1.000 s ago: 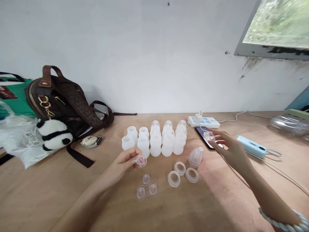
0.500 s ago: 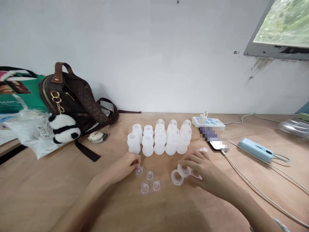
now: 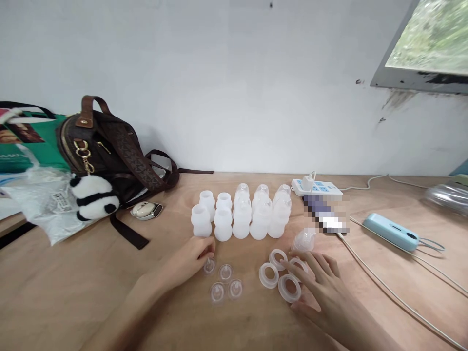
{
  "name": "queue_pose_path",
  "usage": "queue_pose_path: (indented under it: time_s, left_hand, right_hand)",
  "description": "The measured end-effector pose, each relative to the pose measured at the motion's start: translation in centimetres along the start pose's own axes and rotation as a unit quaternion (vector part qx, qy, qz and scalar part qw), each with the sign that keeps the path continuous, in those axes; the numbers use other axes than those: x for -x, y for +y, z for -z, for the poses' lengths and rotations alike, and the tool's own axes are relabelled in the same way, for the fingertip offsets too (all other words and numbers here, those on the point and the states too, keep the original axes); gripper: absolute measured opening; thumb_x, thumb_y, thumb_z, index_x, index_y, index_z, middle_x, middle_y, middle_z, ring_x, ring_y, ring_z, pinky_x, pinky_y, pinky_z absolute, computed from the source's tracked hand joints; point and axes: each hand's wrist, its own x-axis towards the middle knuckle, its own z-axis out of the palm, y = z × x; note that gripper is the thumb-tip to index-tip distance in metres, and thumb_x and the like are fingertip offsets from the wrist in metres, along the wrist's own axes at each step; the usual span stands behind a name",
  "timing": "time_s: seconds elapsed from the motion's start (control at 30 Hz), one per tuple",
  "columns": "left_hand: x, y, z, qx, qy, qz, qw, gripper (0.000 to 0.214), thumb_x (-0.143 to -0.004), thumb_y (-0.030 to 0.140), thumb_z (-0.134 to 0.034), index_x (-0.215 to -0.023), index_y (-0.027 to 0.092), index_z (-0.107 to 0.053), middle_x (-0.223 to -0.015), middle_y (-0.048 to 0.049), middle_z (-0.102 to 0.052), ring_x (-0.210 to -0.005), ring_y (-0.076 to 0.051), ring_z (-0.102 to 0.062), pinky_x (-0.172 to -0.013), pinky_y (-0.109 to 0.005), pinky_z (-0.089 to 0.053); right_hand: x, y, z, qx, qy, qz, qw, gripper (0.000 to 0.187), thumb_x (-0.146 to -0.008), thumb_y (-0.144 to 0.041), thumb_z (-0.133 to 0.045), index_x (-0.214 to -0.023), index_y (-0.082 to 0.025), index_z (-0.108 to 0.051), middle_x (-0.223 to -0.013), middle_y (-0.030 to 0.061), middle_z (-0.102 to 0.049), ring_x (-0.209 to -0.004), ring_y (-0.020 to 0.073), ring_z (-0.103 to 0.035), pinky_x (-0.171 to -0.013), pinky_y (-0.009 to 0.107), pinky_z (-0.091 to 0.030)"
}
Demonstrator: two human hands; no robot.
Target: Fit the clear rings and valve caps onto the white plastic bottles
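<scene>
My left hand rests on the table with its fingers curled together, close to a clear bottle nipple; whether anything is inside the fingers is hidden. Three more nipples lie to its right. My right hand has its fingers spread over several translucent collar rings, its fingertips at the rings on the right. Clear domed caps sit just beyond that hand. Behind both hands stand white baby bottles in two rows: open-topped bottles on the left, bottles with clear domed tops on the right.
A brown backpack with a panda plush and a plastic bag are on the left, near a beige computer mouse. On the right are a power strip, a phone, a light-blue device and cables.
My right hand has drawn toward me and right and spread its fingers; the ring it held now lies among the others. The domed caps beyond it show more. My left hand has barely moved.
</scene>
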Motion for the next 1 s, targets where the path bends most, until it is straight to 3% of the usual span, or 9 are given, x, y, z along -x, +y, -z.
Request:
queue_pose_path:
  time_s: [0.2,0.4,0.53,0.7,0.83,1.0]
  left_hand:
    - [0.3,0.7,0.0,0.002,0.024,-0.010,1.000,0.019,-0.081,0.010,-0.045,-0.071,0.021,-0.056,-0.066,0.0043,-0.055,-0.065,-0.016,-0.048,-0.061,-0.025,-0.033]
    - [0.0,-0.3,-0.3,-0.014,0.018,-0.017,1.000,0.018,-0.086,0.013,-0.045,-0.076,0.021,-0.058,-0.075,0.0020,-0.062,-0.071,-0.019,-0.056,-0.064,-0.026,-0.036]
    - [-0.1,-0.3,0.0,-0.050,0.008,-0.021,0.998,0.022,-0.092,0.018,-0.043,-0.074,0.021,-0.056,-0.075,-0.0015,-0.063,-0.070,-0.022,-0.058,-0.063,-0.029,-0.036]
    - [0.1,1.5,1.0,-0.105,0.036,-0.044,0.993,0.027,-0.096,0.018,-0.035,-0.089,0.022,-0.061,-0.087,-0.0055,-0.069,-0.079,-0.025,-0.061,-0.070,-0.032,-0.036]
    - [0.2,1.6,1.3,-0.075,0.027,-0.064,0.995,0.031,-0.094,0.016,-0.035,-0.098,0.021,-0.065,-0.091,-0.0051,-0.070,-0.082,-0.025,-0.062,-0.076,-0.033,-0.041]
    - [0.4,1.2,0.6,-0.022,-0.016,-0.057,0.998,0.033,-0.091,0.016,-0.038,-0.098,0.020,-0.069,-0.087,-0.0038,-0.070,-0.083,-0.023,-0.062,-0.080,-0.031,-0.046]
  right_hand:
    - [1.5,-0.2,-1.6,-0.041,0.016,-0.046,0.998,0.050,-0.079,-0.020,-0.066,-0.128,-0.022,-0.053,-0.121,0.0129,-0.068,-0.103,0.0319,-0.068,-0.081,0.045,-0.058]
    - [0.5,-1.1,0.3,-0.087,0.035,-0.013,0.995,0.041,-0.089,-0.022,-0.060,-0.129,-0.021,-0.052,-0.119,0.0118,-0.069,-0.101,0.0290,-0.069,-0.077,0.041,-0.061]
    - [-3.5,-1.2,3.0,-0.089,0.039,0.012,0.995,0.030,-0.096,-0.024,-0.057,-0.126,-0.022,-0.056,-0.113,0.0111,-0.070,-0.099,0.0287,-0.067,-0.081,0.044,-0.057]
    - [-11.7,-0.6,4.8,0.003,0.072,0.075,0.995,0.021,-0.097,-0.017,-0.054,-0.116,-0.017,-0.063,-0.109,0.0122,-0.072,-0.101,0.0307,-0.063,-0.088,0.049,-0.050]
    - [-16.3,-1.1,3.4,0.098,0.020,0.065,0.993,0.038,-0.092,-0.024,-0.069,-0.126,-0.011,-0.060,-0.127,0.0193,-0.066,-0.119,0.0402,-0.055,-0.098,0.057,-0.042]
    - [-17.1,-1.7,1.2,0.083,0.043,0.054,0.994,0.030,-0.095,-0.021,-0.065,-0.123,-0.013,-0.060,-0.122,0.0170,-0.068,-0.117,0.0364,-0.055,-0.101,0.053,-0.039]
